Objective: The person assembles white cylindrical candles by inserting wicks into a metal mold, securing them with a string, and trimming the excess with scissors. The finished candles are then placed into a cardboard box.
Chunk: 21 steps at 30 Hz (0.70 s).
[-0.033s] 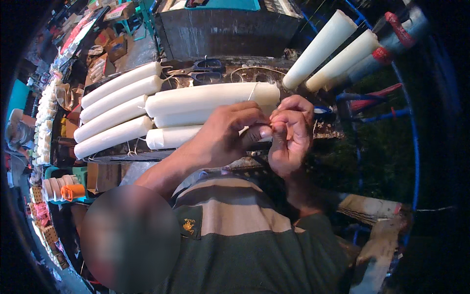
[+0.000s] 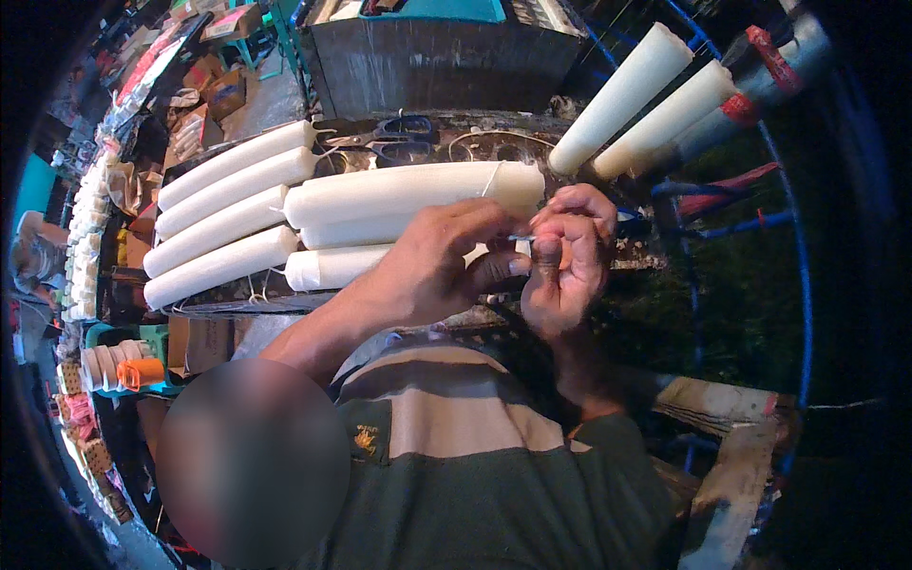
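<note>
Over the near right end of some thick white candles, my two hands work fingertip to fingertip. My left hand (image 2: 451, 252) is closed, its thumb and fingers pinching one end of a thin, pale sliver (image 2: 520, 237) too small to name. Bent fingers and thumb of my right hand (image 2: 568, 261) close at its other end, with a reddish glow on the fingertips. Behind the hands lies a large white candle (image 2: 389, 193) with a thin string across its right part. Another white candle (image 2: 332, 269) lies nearer me, partly covered by my left hand and forearm.
Several slimmer white candles (image 2: 223, 217) with wicks lie side by side at left. Scissors (image 2: 394, 138) rest behind them. Upright white candles (image 2: 622, 98) stand at far right beside a blue metal frame (image 2: 806, 285). A dark metal box (image 2: 442, 66) stands at the back.
My fingertips have drawn slightly apart, and the thin sliver between them now shows. A reddish glow has appeared on the right fingertips. The candles lie as before.
</note>
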Motion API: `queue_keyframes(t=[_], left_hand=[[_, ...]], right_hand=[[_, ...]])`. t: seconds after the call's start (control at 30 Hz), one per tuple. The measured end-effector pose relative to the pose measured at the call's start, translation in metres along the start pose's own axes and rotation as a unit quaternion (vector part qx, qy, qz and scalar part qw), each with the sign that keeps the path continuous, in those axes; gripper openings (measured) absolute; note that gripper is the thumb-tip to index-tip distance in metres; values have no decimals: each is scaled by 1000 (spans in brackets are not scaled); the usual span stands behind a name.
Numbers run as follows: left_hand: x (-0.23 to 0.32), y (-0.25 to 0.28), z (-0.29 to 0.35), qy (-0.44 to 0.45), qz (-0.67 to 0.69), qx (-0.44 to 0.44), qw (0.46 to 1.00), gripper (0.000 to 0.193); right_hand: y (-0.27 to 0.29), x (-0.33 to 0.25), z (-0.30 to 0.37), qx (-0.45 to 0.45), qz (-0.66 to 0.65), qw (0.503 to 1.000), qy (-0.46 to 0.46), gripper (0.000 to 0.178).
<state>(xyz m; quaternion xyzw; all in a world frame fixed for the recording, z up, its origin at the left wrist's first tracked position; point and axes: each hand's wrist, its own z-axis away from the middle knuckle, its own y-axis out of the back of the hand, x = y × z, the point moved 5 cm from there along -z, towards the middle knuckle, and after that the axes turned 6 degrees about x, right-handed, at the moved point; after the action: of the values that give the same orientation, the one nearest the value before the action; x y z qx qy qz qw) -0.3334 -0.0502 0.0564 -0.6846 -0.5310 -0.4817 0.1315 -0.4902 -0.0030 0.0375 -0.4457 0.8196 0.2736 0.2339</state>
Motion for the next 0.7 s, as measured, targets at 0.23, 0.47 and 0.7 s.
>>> queue_keyframes(t=[0.23,0.47,0.7], left_hand=[[-3,12,-12,-79,-76,-25,994,14],[15,26,-38,-7,35,-121,992,24],[11,30,-82,-81,-51,-169,981,29]], right_hand=[[-7,-6,-9,-20,0,999,-26,11],[8,-46,-42,-152,256,939,170,14],[69,-17,-39,-113,254,958,74,5]])
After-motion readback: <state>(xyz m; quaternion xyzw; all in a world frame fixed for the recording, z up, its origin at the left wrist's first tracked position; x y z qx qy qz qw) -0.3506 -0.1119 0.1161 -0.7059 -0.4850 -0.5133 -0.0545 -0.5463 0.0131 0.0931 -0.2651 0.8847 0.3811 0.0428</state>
